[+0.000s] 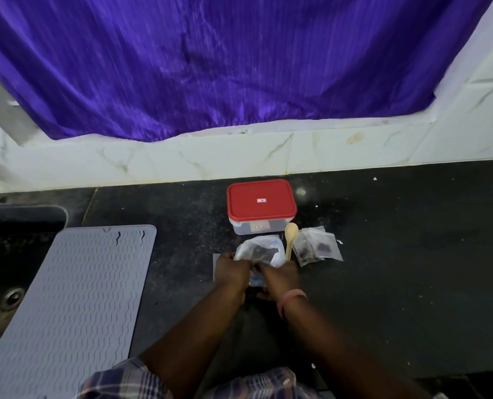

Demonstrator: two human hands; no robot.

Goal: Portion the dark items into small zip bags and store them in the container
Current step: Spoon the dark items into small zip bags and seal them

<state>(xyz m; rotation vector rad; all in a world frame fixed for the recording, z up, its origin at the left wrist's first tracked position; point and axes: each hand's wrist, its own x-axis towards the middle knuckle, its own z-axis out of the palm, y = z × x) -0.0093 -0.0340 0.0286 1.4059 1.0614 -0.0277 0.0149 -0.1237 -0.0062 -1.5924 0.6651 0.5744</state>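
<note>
**Both hands busy on a plastic bag at the middle of the dark worktop**

Head view, looking down. Left hand point(233, 269) and right hand point(279, 276) meeting over a crumpled clear bag point(261, 250) with dark items point(264, 254) showing through the plastic. Fingers of both hands curled in on the near edge of that bag, pinching it; exact finger placement hidden behind the knuckles. Pink band point(292, 300) on the right wrist. Checked sleeves point(124, 378) at the bottom edge.

Just behind the bag, the container point(261, 210): clear box, red lid point(261, 200) pressed on top, standing near the tiled wall point(210, 156). Wooden spoon point(290, 239) lying just right of the bag, bowl end toward the container, close beside its front corner. Right of the spoon, small zip bags point(317, 246) lying flat in a loose overlapping pile, dark contents inside, apart from the hands. A flat pale sheet point(216, 263) peeking out under the left hand, mostly covered; cannot tell what.

Off to the left, a grey ribbed mat point(75, 298) spread over part of the sink point(9, 272), drain point(14, 296) visible beside it, all well apart from the work. Purple curtain point(225, 61) hanging above the tiles, blurred. Pale specks scattered on the black worktop point(397, 269).
</note>
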